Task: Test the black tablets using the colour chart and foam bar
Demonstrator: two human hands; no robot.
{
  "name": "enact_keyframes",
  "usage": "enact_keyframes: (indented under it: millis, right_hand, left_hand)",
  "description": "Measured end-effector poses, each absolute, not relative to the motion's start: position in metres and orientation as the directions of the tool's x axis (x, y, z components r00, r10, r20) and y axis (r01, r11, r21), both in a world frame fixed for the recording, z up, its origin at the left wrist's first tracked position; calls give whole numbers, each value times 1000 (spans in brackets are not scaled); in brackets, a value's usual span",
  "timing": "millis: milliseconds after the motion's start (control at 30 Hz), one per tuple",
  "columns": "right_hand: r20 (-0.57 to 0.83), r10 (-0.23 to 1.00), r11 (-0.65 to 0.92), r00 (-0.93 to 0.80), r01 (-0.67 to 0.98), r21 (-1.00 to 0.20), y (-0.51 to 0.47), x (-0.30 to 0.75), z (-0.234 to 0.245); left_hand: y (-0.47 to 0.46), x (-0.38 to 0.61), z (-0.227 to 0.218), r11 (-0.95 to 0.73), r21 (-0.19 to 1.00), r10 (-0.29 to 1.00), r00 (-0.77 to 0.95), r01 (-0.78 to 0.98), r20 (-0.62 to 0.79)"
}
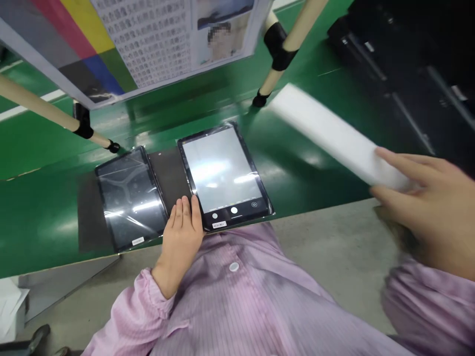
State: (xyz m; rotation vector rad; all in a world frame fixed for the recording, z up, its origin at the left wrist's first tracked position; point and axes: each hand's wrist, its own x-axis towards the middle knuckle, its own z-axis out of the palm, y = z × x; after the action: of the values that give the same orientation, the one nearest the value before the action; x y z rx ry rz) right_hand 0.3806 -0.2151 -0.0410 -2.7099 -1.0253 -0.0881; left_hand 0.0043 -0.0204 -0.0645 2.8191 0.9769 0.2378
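My left hand (183, 230) lies flat at the table's front edge, fingers stretched out, between two tablets and touching or very near the right one. That tablet (224, 170) is lit, showing a pale camera screen with round buttons along its lower edge. To the left, a second tablet (131, 198) has a dark screen under glossy film. Both carry a small white label at the bottom. On the right, my right hand (426, 198) grips one end of a long white block (330, 131), held tilted over the table and slightly blurred; its exact kind cannot be told.
Dark mats (168, 175) lie under the tablets on the green table (40, 217). A printed board (156, 44) with colour patches and text stands behind, between cream pipe legs (272, 74). Black cases (404, 64) occupy the back right. White papers (11, 306) are at lower left.
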Motion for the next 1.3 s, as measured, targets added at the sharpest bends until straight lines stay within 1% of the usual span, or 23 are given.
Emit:
enact_keyframes:
  millis: [67,100,133,167,200,233,267,300,333,367,433,500,567,633,700,800,867,967,1033,1067,1133,1233,1300]
  right_hand:
    - [111,547,-789,830,555,-264,-198,374,-41]
    - [89,521,-806,849,524,-275,-190,368,-40]
    - [89,507,-810,857,509,-290,-182,360,-41]
    - [95,523,-782,847,521,-341,-175,350,-42]
    - [102,573,-709,813,554,-436,-168,338,-44]
    - [77,655,-584,752,568,-579,-161,325,-47]
    - [5,759,-446,651,525,-725,-154,313,-51]
    - [-72,831,-343,551,408,-846,-148,302,-56]
    - [-127,870,-281,477,269,-921,-143,292,-61]
    - [-168,895,-248,414,147,-958,-138,284,-65]
    - [-215,899,-240,381,19,-971,-130,275,-71]
    - [-238,891,-250,386,-21,-968,-126,274,-74]
    - [-269,892,-246,364,-110,-963,-122,276,-74]
    - [-297,893,-221,337,-248,-943,-115,280,-73]
    - [-304,886,-188,351,-327,-926,-105,281,-71]
    - [-282,875,-150,394,-334,-931,-87,279,-68]
    - [-277,868,-147,412,-320,-936,-80,278,-63]
    - [-264,852,-152,451,-270,-951,-81,274,-50]
    - [-228,838,-135,495,-217,-967,-86,268,-39]
    - [-190,831,-110,522,-182,-977,-89,263,-33]
    - [-71,826,-19,558,-100,-995,-93,250,-21]
    - [149,838,176,525,-2,-984,-91,230,-1]
    - [262,837,288,481,21,-957,-82,220,11]
  left_hand:
    - [-23,10,-64,-792,174,608,780,585,148]
    - [-24,11,-64,-807,154,589,789,569,175]
    - [-24,11,-63,-823,137,568,799,551,197]
    - [-24,11,-62,-835,128,551,807,536,211]
    - [-24,11,-60,-839,133,543,812,527,215]
    - [-24,10,-59,-839,149,545,812,524,210]
    - [-24,10,-57,-834,171,551,810,525,199]
    - [-24,11,-56,-827,194,560,807,528,186]
    - [-25,12,-55,-818,217,569,804,532,174]
    - [-26,13,-55,-810,240,577,800,536,162]
    - [-28,15,-54,-795,290,587,796,532,148]
    - [-31,16,-54,-773,352,600,788,528,136]
    - [-35,17,-54,-723,435,633,767,537,104]
    - [-38,18,-54,-627,551,686,726,551,54]
    - [-42,21,-56,-481,695,745,668,534,3]
    - [-44,29,-58,-227,885,826,562,407,-47]
    - [-42,37,-56,-83,963,868,494,258,-58]
    - [-37,48,-44,82,996,905,418,18,-82]
    - [-34,51,-32,149,987,918,380,-64,-114]
    - [-32,52,-26,153,985,929,351,-78,-116]
    - [-30,50,-15,95,991,957,282,-90,-66]
    - [-27,41,-2,-106,990,974,188,-90,122]
    - [-25,32,7,-249,966,949,184,-67,257]
